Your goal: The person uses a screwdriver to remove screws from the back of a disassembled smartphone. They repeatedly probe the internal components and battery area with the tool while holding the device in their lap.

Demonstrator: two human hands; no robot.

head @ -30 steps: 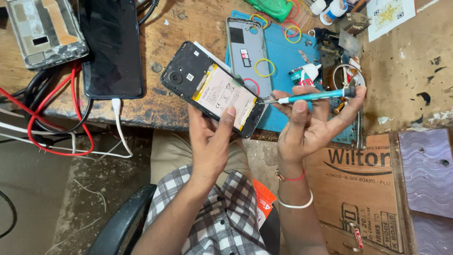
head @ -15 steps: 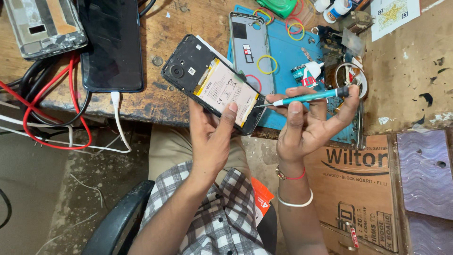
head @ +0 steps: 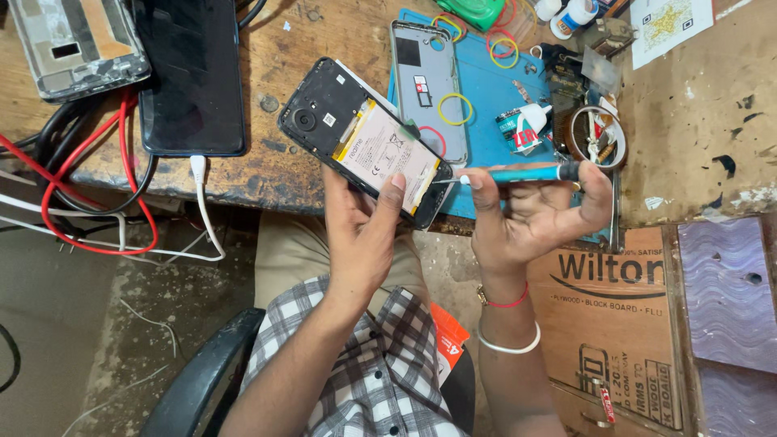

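Since the earlier frames, opened phone [head: 366, 142] has swung so its camera end sits further up and to the left over the bench edge; screwdriver tip has come in from well right of the phone to touch its lower right corner.

Left hand [head: 362, 235]: closed around the phone from beneath, thumb lying across the pale battery [head: 379, 151], palm under the frame. Phone is back-cover off, tilted diagonally, held just above the front edge of the wooden bench [head: 283, 174], not resting on it.

Right hand [head: 530, 218]: pinching a teal screwdriver [head: 518, 173] between thumb and fingers, shaft roughly level, metal tip at the phone's lower right corner. Red thread and a white bangle on that wrist.

Surroundings: blue work mat [head: 494, 97] on the bench just behind the phone, carrying a grey back cover [head: 427, 81] lying flat with several coloured rubber bands on and beside it. Small round dish of parts [head: 597, 137] at the mat's right edge, just above the screwdriver handle. Dark phone [head: 190, 77] face up at left, white cable [head: 206, 218] plugged into its near end and hanging off the bench. Another stripped phone frame [head: 77, 44] at far left. Red and black wires [head: 89, 194] trail off the bench's left side. Cardboard box [head: 619, 324] below the right hand
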